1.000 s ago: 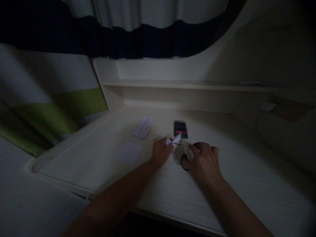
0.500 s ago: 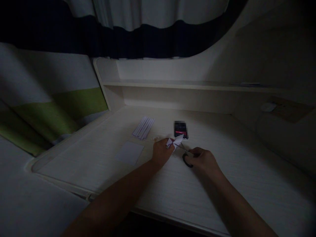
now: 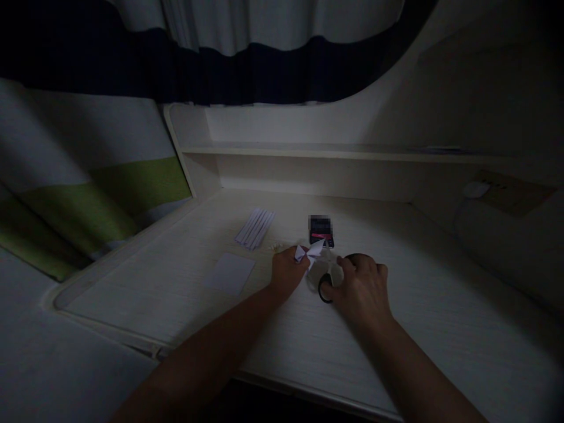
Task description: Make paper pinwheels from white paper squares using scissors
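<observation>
My left hand (image 3: 288,270) pinches a folded piece of white paper (image 3: 315,249) whose pointed ends stick out past the fingers. Just to the right, my right hand (image 3: 362,282) grips a pair of scissors (image 3: 325,289) with black handles, the thumb in one loop. The scissors are spread apart, and their blades point away from me beside the paper. Blur and dim light hide whether the blades touch it. A flat square sheet of paper (image 3: 230,272) lies left of my left hand. Behind it rests a row of folded paper strips (image 3: 255,228).
A phone (image 3: 321,230) with a lit screen lies beyond my hands. Small scraps (image 3: 277,247) sit near my left hand. The white desk (image 3: 432,305) has a shelf (image 3: 308,150) along its back. A curtain (image 3: 145,176) hangs at the left.
The scissors have swung apart and come away from their earlier place across the paper. My right hand has turned and its fingers have spread. My left hand still holds the folded paper in nearly the same place.
</observation>
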The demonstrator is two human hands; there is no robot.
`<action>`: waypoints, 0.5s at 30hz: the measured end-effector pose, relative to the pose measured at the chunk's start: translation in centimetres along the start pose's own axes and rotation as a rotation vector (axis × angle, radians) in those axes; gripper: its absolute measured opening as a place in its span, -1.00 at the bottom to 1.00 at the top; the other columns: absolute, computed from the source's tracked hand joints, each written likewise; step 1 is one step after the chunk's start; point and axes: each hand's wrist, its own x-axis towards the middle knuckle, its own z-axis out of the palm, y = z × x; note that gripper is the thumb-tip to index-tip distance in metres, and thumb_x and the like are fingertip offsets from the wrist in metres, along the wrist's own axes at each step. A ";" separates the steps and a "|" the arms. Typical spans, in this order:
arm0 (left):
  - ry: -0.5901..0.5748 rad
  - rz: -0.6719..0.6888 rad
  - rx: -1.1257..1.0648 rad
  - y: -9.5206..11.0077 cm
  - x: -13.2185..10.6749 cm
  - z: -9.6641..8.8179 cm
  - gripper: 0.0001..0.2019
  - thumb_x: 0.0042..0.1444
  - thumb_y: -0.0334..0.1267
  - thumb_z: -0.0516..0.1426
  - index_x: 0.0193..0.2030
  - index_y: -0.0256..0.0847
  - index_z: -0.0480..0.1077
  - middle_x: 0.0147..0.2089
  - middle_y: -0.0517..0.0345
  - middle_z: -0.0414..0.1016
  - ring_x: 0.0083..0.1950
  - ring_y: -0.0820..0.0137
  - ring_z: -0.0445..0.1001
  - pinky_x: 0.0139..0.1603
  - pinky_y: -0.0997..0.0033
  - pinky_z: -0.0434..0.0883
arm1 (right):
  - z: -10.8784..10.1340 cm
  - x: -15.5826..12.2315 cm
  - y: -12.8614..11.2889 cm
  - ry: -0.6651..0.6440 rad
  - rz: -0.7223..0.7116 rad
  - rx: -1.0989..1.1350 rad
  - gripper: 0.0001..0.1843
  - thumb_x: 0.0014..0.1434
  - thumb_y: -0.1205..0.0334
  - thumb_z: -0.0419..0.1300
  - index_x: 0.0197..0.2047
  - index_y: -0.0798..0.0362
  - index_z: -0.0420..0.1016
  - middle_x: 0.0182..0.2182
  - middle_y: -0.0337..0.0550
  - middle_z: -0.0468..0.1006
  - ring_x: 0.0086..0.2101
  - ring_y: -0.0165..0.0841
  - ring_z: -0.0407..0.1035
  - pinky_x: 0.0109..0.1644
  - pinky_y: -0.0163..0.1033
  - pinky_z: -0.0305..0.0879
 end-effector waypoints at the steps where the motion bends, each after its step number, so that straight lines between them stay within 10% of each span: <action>1: -0.002 -0.005 -0.006 0.0 0.0 0.0 -0.83 -0.11 -0.35 0.08 -0.37 -0.25 0.46 -0.48 0.19 0.51 -0.46 0.49 0.45 -0.41 0.55 0.33 | 0.0 0.0 0.0 0.006 -0.016 -0.018 -0.55 -0.14 0.07 0.16 -0.21 0.20 0.47 -0.32 0.12 0.39 -0.24 -0.11 0.20 -0.20 -0.08 -0.02; 6: -0.003 0.001 0.027 0.1 0.1 -0.1 -0.84 -0.11 -0.34 0.08 -0.38 -0.23 0.46 -0.48 0.20 0.50 -0.45 0.48 0.44 -0.39 0.54 0.34 | -0.1 0.0 0.1 -0.014 0.014 0.014 -0.55 -0.13 0.07 0.14 -0.21 0.20 0.46 -0.33 0.12 0.40 -0.25 -0.10 0.23 -0.21 -0.07 0.02; 15: 0.003 0.072 0.097 0.4 -0.1 -0.1 -0.82 -0.09 -0.34 0.07 -0.36 -0.24 0.47 -0.46 0.17 0.51 -0.42 0.47 0.45 -0.36 0.55 0.34 | 0.3 0.7 1.1 -0.414 0.531 0.583 -0.64 -0.19 0.00 0.15 -0.36 0.08 0.46 -0.54 -0.15 0.47 -0.50 -0.31 0.34 -0.48 -0.28 0.13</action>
